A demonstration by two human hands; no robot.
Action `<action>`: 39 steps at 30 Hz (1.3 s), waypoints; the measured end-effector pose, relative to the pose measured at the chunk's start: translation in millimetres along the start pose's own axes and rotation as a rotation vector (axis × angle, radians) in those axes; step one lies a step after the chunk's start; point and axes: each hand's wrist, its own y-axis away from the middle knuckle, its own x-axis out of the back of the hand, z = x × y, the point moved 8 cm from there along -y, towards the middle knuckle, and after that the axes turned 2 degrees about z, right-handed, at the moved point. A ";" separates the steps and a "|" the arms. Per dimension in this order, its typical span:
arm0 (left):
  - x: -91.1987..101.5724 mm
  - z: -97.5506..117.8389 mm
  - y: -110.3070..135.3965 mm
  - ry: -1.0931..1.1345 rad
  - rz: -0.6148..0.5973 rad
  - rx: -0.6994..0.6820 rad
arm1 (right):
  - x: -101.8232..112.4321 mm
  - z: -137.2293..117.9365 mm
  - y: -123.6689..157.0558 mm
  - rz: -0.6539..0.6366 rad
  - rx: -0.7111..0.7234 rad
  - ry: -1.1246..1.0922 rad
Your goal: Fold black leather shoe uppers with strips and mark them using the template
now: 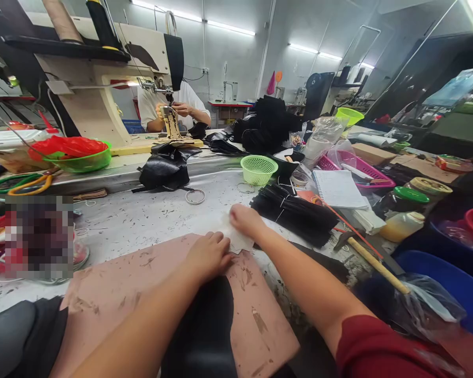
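My left hand (209,253) lies palm down at the far end of a black leather piece (205,325), its fingers resting flat with the tips near a pale thin sheet (240,242). Under the leather is a pinkish board (130,273) with brown smears. My right hand (247,223) is just beyond and to the right, fingers closed at the upper part of the pale sheet. Its fingertips are partly hidden, and the sheet's material is unclear. A tied bundle of black strips (295,212) lies right of that hand.
A sewing machine (114,89) stands at back left, with a person (189,105) behind it. Ahead are a green basket (259,170) and a tape ring (195,196). At right lie a hammer (374,260), a notebook (339,189) and jars. Black leather pieces (19,336) lie front left.
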 end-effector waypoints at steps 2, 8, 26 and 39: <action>0.4 -2.2 -6.1 0.064 -0.004 0.026 | 35.4 18.5 -3.7 0.134 -0.109 -0.191; 14.7 -13.6 -7.0 0.423 -0.035 0.127 | 73.4 24.5 56.1 0.173 -0.297 -0.716; -25.7 -28.0 112.4 0.964 -0.053 0.744 | -37.9 -12.1 157.3 -0.198 -0.306 -0.538; -17.8 -19.6 105.7 0.972 -0.096 0.547 | -36.4 -23.1 161.3 -0.292 -0.295 -1.161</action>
